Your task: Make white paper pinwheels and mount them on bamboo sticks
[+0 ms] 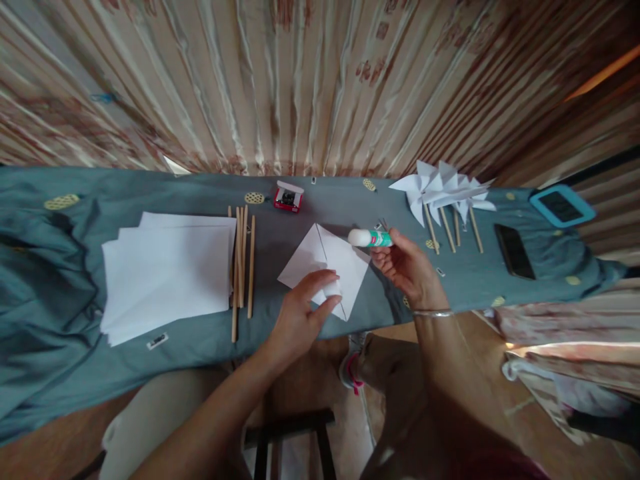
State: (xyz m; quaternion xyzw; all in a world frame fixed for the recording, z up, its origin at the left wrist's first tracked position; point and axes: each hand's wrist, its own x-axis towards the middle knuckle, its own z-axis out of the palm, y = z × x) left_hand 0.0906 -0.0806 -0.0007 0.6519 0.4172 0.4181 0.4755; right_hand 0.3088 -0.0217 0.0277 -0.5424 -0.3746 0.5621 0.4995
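My right hand (407, 267) holds a glue stick (371, 238), green and white, lying sideways with its white end pointing left above a white paper square (325, 263). The square lies on the blue-grey cloth of the table (300, 227), turned like a diamond, with cut lines towards its middle. My left hand (303, 313) rests on the near corner of that square and pinches a small white cap (333, 289) between thumb and fingers.
A stack of white sheets (167, 273) lies at the left, several wooden sticks (243, 260) beside it. A small red box (289, 197) stands at the back. Finished paper pinwheels (443, 190) on sticks, a dark phone (514, 251) and a blue-cased device (561, 205) lie at the right.
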